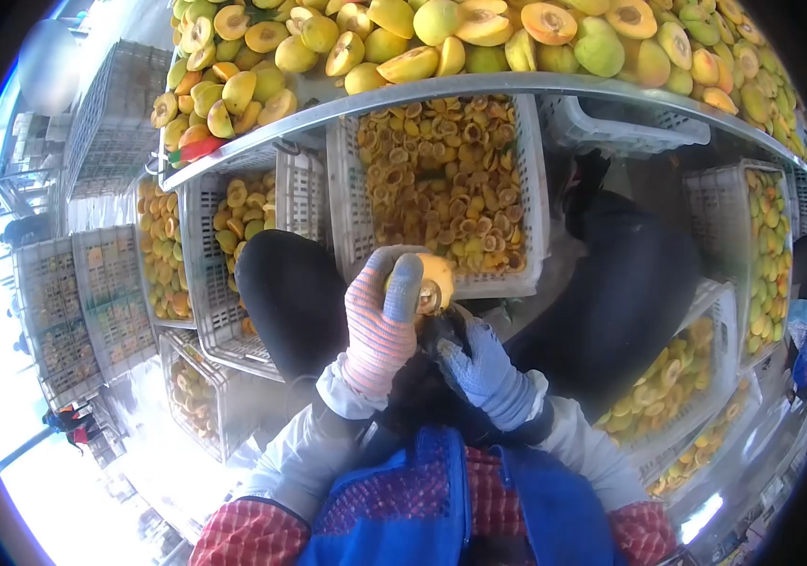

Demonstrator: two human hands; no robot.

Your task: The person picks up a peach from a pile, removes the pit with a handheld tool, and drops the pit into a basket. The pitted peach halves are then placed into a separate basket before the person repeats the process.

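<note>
A halved yellow fruit (438,277) with its brown pit hollow facing right and down is held in my left hand (382,307), which wears a pink and grey striped glove. Close below the fruit, my right hand (490,371) in a blue-grey glove is closed around a dark object (441,330), whose shape is hard to make out. Both hands are nearly together above my lap. Just beyond them stands a white crate (533,179) holding many scooped fruit pieces (441,179).
A metal-edged table (479,83) heaped with halved and whole fruit (599,45) spans the top. Fruit-filled crates stand at the left (205,283) and right (726,330). My knees (285,292) flank the central crate. Stacked crates (120,113) rise at the far left.
</note>
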